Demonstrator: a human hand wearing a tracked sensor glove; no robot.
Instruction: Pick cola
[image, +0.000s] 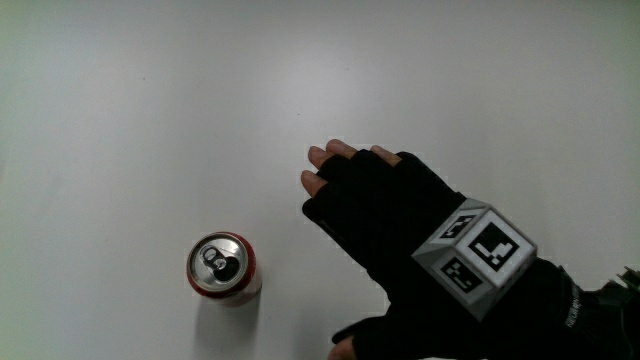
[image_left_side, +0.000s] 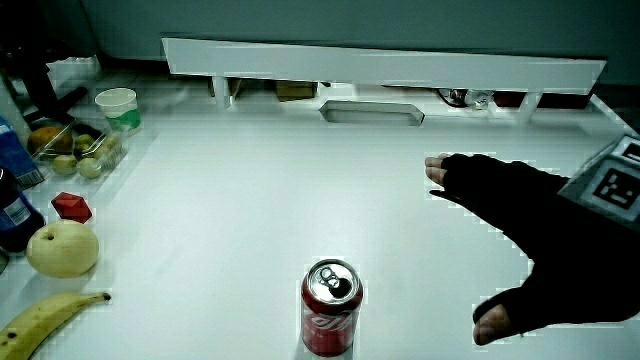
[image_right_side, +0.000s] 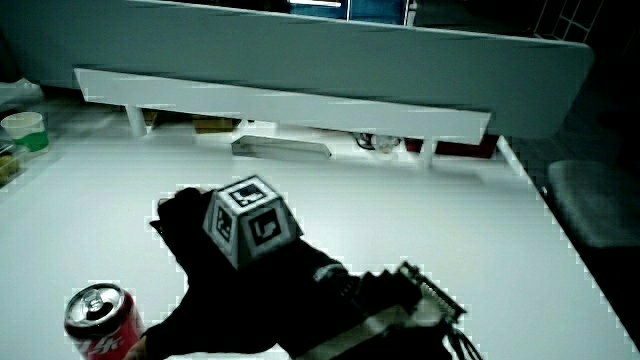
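A red cola can (image: 224, 267) with a silver top stands upright on the white table (image: 150, 90), near the person's edge. It shows in both side views, as the can (image_left_side: 330, 308) and the can (image_right_side: 102, 322). The hand (image: 385, 235) in its black glove, with the patterned cube (image: 473, 257) on its back, hovers over the table beside the can, a short gap apart. Its fingers (image: 325, 170) are spread and the thumb (image_left_side: 495, 322) sticks out toward the can. It holds nothing.
At one table edge in a side view lie a banana (image_left_side: 45, 320), a pale pear (image_left_side: 62, 249), a small red object (image_left_side: 71, 207), a paper cup (image_left_side: 118, 107) and a container of fruit (image_left_side: 75, 152). A low white partition (image_left_side: 380, 62) runs along the table's end.
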